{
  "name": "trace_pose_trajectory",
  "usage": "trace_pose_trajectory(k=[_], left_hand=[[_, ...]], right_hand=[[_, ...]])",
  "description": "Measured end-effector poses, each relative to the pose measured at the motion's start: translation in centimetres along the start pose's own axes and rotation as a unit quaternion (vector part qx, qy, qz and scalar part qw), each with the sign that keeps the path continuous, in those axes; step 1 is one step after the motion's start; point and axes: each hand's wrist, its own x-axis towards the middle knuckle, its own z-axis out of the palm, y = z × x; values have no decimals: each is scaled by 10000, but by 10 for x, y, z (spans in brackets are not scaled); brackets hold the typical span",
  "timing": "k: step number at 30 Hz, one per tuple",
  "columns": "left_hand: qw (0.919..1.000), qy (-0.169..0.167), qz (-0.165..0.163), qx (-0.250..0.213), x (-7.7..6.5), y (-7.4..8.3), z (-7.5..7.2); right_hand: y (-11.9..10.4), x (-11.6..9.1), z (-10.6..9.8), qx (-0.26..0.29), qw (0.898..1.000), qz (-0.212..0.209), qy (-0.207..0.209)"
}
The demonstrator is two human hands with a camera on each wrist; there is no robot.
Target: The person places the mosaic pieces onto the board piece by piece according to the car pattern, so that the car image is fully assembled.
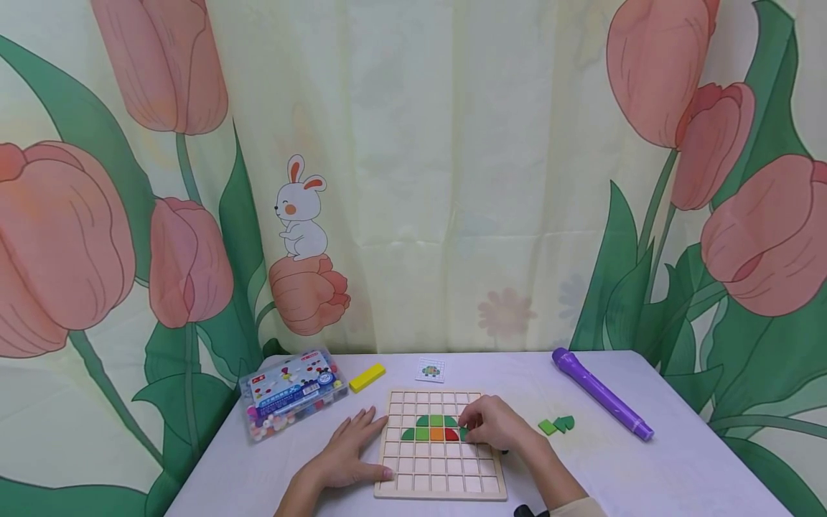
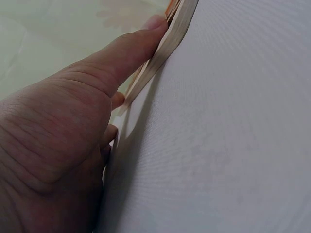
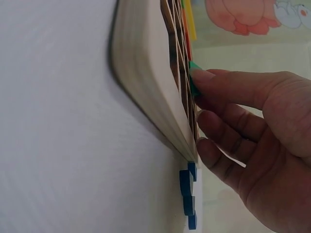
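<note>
A wooden grid board (image 1: 439,486) lies on the table, with green, orange and red tiles (image 1: 436,434) set in its middle rows. My left hand (image 1: 349,451) steadies the board's left side, fingers spread along the edge. The left thumb rests on the near left corner, and the left wrist view shows the thumb tip (image 2: 155,22) on the wooden rim. Between thumb and forefinger my right hand (image 1: 496,424) pinches a small green tile (image 3: 194,89), right at the grid beside the red tile. Its other fingers curl loosely over the board's right side.
Loose green tiles (image 1: 548,427) lie right of the board, with a purple marker-like stick (image 1: 604,395) beyond. A small pattern card (image 1: 430,370) sits behind the board. At the back left are a yellow block (image 1: 367,377) and a clear box of colourful beads (image 1: 293,393).
</note>
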Motion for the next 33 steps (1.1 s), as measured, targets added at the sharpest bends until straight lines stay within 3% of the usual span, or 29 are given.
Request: trace_pose_trajectory(k=[20, 33], left_hand=[[10000, -11, -73, -52, 0, 2, 0], [10000, -16, -60, -31, 0, 2, 0]], right_hand=[[1, -2, -1, -129, 9999, 45, -46], [7, -8, -15, -374, 9906, 387, 1255]])
